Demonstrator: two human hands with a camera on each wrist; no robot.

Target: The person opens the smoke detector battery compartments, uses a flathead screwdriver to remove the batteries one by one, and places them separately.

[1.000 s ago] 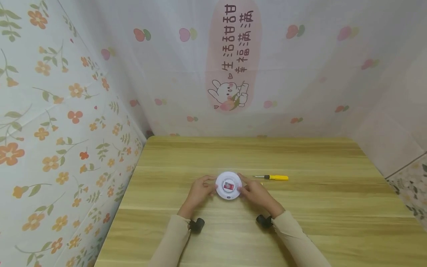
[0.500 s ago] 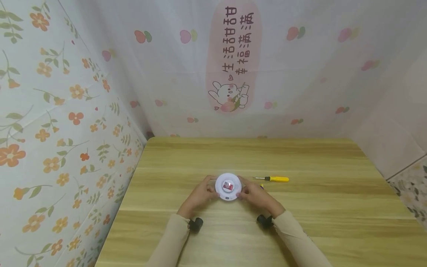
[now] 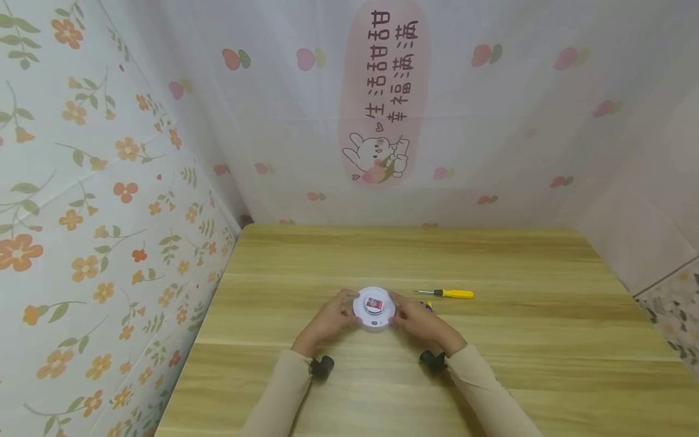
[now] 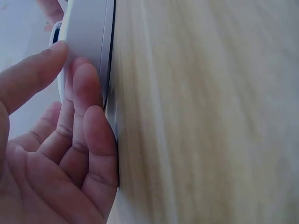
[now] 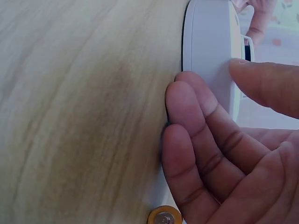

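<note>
A round white device like a smoke alarm [image 3: 363,318], a red-and-white label [image 3: 374,304] at its raised centre, is held between both hands, face up at the tabletop. My left hand [image 3: 326,319] grips its left side. In the left wrist view the thumb [image 4: 39,70] lies on the upper edge and bent fingers [image 4: 86,88] meet the side wall. On the opposite side my right hand [image 3: 425,320] holds it likewise, thumb [image 5: 261,81] on the edge and curled fingers [image 5: 187,102] against the wall. The underside is hidden.
A screwdriver [image 3: 455,294] with a yellow handle lies beyond my right hand. Partly hidden behind that hand is a blue-and-yellow battery [image 3: 426,306]; a battery's end [image 5: 164,217] shows in the right wrist view. Patterned cloth [image 3: 284,121] hangs behind the wooden table [image 3: 327,255].
The device has shifted slightly toward me and tipped, so its near side wall shows. More of the battery has come into sight beside my right hand. The screwdriver stays put.
</note>
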